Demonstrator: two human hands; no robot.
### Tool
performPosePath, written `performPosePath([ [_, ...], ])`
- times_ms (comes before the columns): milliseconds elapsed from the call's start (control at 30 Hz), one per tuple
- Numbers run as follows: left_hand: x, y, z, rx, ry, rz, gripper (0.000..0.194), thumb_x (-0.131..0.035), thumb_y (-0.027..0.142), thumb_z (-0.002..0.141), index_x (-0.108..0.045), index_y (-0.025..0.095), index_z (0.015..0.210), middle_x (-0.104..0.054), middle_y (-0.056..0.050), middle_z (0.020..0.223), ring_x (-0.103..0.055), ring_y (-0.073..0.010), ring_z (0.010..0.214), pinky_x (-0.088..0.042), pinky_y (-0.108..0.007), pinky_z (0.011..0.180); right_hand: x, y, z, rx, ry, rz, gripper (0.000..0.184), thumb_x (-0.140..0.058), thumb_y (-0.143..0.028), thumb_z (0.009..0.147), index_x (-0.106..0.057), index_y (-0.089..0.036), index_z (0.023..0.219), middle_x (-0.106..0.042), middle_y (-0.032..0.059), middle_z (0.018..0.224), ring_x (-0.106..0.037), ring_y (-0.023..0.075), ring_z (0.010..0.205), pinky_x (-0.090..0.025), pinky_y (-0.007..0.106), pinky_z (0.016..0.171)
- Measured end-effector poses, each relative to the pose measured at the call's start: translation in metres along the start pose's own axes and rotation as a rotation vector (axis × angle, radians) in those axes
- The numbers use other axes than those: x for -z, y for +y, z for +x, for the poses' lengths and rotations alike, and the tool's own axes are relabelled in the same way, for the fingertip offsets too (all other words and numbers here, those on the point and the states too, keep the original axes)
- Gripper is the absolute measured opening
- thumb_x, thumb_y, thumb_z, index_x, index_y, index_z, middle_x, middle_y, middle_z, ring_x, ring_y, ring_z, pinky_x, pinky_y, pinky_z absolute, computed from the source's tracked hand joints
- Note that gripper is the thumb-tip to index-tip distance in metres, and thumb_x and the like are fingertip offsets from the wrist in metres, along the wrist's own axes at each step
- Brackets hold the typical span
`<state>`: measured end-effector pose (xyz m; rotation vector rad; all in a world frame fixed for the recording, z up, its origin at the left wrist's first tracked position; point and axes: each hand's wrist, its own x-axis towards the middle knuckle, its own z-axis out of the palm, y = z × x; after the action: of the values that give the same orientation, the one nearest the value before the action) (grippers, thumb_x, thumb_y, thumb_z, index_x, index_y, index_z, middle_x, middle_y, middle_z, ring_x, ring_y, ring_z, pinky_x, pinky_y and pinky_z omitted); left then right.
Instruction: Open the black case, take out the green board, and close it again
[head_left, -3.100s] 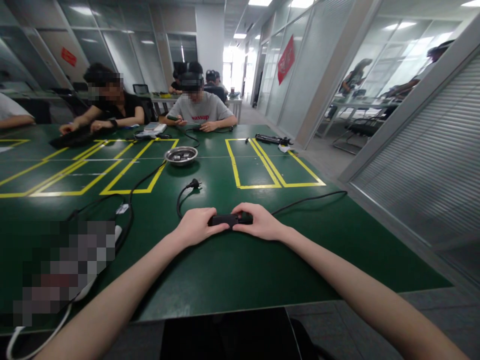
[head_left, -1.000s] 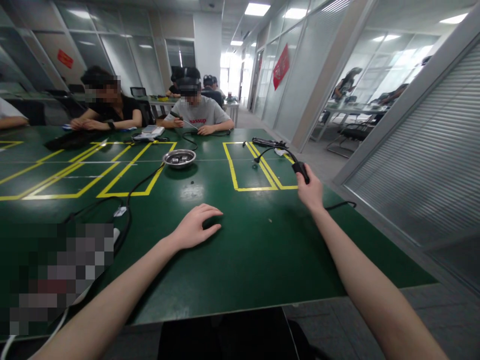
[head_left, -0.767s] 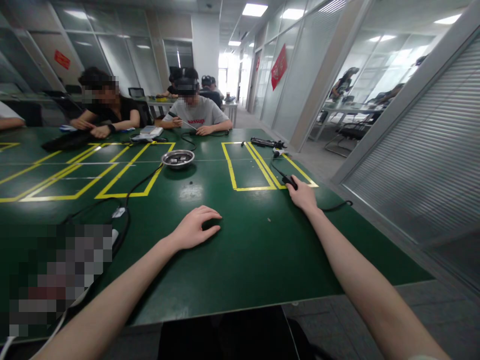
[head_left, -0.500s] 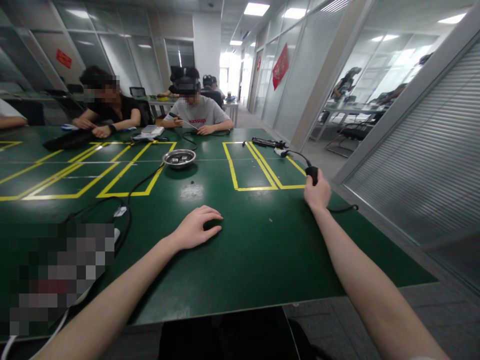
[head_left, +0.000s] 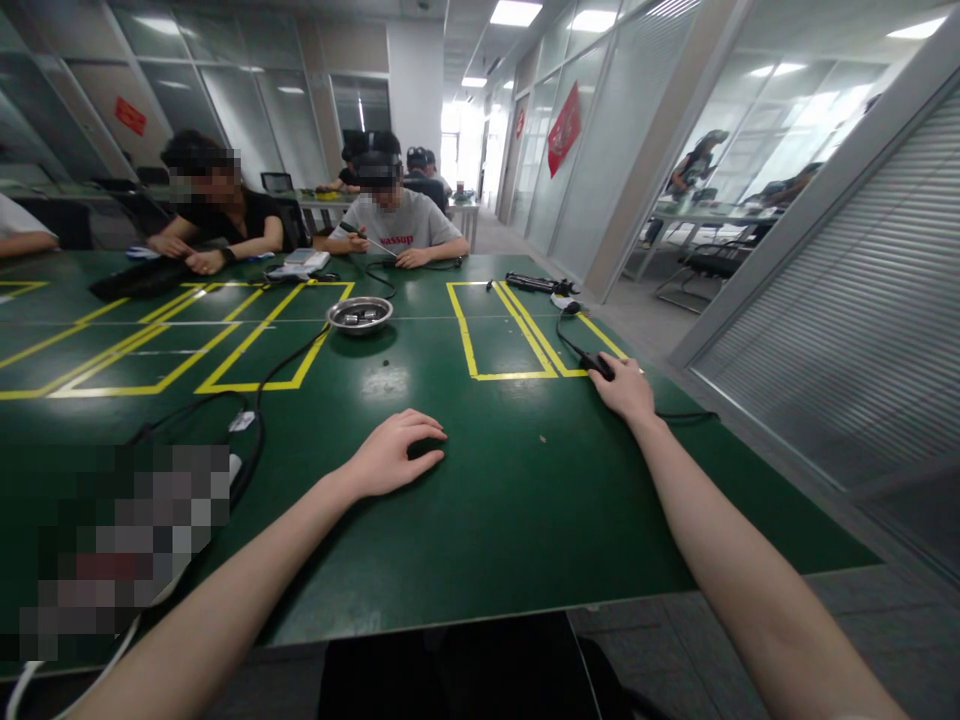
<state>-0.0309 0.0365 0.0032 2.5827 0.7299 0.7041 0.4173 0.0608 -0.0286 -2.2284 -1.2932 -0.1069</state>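
Your left hand (head_left: 394,455) rests palm down on the table (head_left: 487,520), wrist low, its fingers curved to the right with a moderate gap between them and the thumb. Your right arm reaches farther out, and your right hand (head_left: 624,388) has its fingers and thumb closed around the black block (head_left: 598,366).

The green tabletop carries frames of yellow tape (head_left: 512,377); the block is at the near edge of the rightmost one. A metal bowl (head_left: 331,318) with small shiny pieces stands left of centre, and a dark folded stand (head_left: 536,284) lies at the far right. Across from you sit a person in a grey shirt (head_left: 420,222) and a person in a black top (head_left: 259,222), with glass walls behind.

The block is dark and small, partly hidden by your fingers. Its thin black cord (head_left: 565,338) bends away to a plug (head_left: 572,309).
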Motion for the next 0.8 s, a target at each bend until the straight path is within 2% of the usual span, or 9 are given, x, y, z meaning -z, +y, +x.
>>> performPosePath([
  [133,0.0002,-0.0005,-0.0001,0.0,-0.005,0.002,0.018,-0.066,0.03,0.097,-0.076,0.023,0.109,-0.076,-0.008,0.118,-0.068,-0.0255,0.114,-0.054,-0.045,0.105,-0.0018,0.003,0.0037,-0.074,0.08,0.112,0.055,-0.058,-0.047,0.093,-0.067,-0.017,0.139,-0.067,0.0198,0.131,-0.067,0.0355,0.116,-0.052,0.046,0.101],
  [233,-0.0006,-0.001,-0.0004,-0.007,-0.003,0.004,0.017,-0.066,0.029,0.096,-0.076,0.023,0.109,-0.076,-0.008,0.118,-0.068,-0.0253,0.113,-0.054,-0.044,0.104,-0.0003,0.005,0.0065,-0.171,0.147,0.179,0.054,-0.047,-0.042,0.097,-0.067,-0.011,0.137,-0.074,0.0209,0.118,-0.069,0.0356,0.112,-0.051,0.047,0.1],
  [367,-0.0012,-0.0008,-0.0008,-0.005,0.0,0.013,0.017,-0.066,0.029,0.096,-0.076,0.023,0.108,-0.075,-0.008,0.119,-0.068,-0.0256,0.114,-0.054,-0.045,0.104,0.0031,0.0073,0.0086,-0.225,0.136,0.208,0.055,-0.041,-0.037,0.099,-0.066,-0.007,0.138,-0.076,0.0152,0.08,-0.073,0.0315,0.082,-0.054,0.044,0.089],
  [433,-0.001,-0.0006,-0.001,-0.003,-0.003,0.011,0.017,-0.066,0.03,0.097,-0.076,0.023,0.108,-0.075,-0.008,0.119,-0.068,-0.0256,0.115,-0.054,-0.045,0.105,0.0042,0.0077,0.0087,-0.233,0.132,0.222,0.055,-0.039,-0.034,0.099,-0.062,-0.007,0.142,-0.073,0.0115,0.073,-0.07,0.0277,0.068,-0.055,0.042,0.086],
  [533,-0.0009,-0.001,-0.0011,0.001,-0.009,0.006,0.017,-0.066,0.03,0.097,-0.076,0.023,0.109,-0.075,-0.008,0.12,-0.067,-0.0259,0.115,-0.053,-0.045,0.105,0.0042,0.0075,0.0078,-0.22,0.178,0.252,0.053,-0.04,-0.035,0.1,-0.059,-0.011,0.143,-0.075,0.0131,0.091,-0.068,0.0232,0.064,-0.054,0.04,0.085],
  [633,-0.0012,-0.0017,-0.0013,0.003,-0.013,0.007,0.018,-0.066,0.03,0.096,-0.076,0.023,0.109,-0.075,-0.008,0.121,-0.067,-0.0263,0.116,-0.053,-0.046,0.105,0.0029,0.0073,0.0056,-0.141,0.257,0.232,0.054,-0.056,-0.048,0.093,-0.064,-0.014,0.134,-0.069,0.016,0.116,-0.069,0.0254,0.084,-0.053,0.04,0.089],
  [700,-0.0012,-0.0017,-0.0012,-0.001,-0.009,0.006,0.018,-0.066,0.03,0.096,-0.076,0.023,0.109,-0.075,-0.008,0.12,-0.067,-0.0262,0.115,-0.054,-0.046,0.105,0.0022,0.0071,0.004,-0.074,0.269,0.191,0.055,-0.069,-0.053,0.083,-0.069,-0.016,0.124,-0.066,0.0153,0.12,-0.067,0.0288,0.099,-0.053,0.041,0.092],
  [800,-0.0008,-0.0009,-0.001,-0.012,-0.005,0.008,0.018,-0.066,0.032,0.097,-0.076,0.024,0.108,-0.075,-0.008,0.119,-0.068,-0.026,0.113,-0.054,-0.046,0.104,0.0024,0.0055,0.0024,-0.021,0.194,0.16,0.05,-0.078,-0.056,0.073,-0.078,-0.018,0.106,-0.064,0.0132,0.112,-0.066,0.0302,0.1,-0.054,0.042,0.091],
])
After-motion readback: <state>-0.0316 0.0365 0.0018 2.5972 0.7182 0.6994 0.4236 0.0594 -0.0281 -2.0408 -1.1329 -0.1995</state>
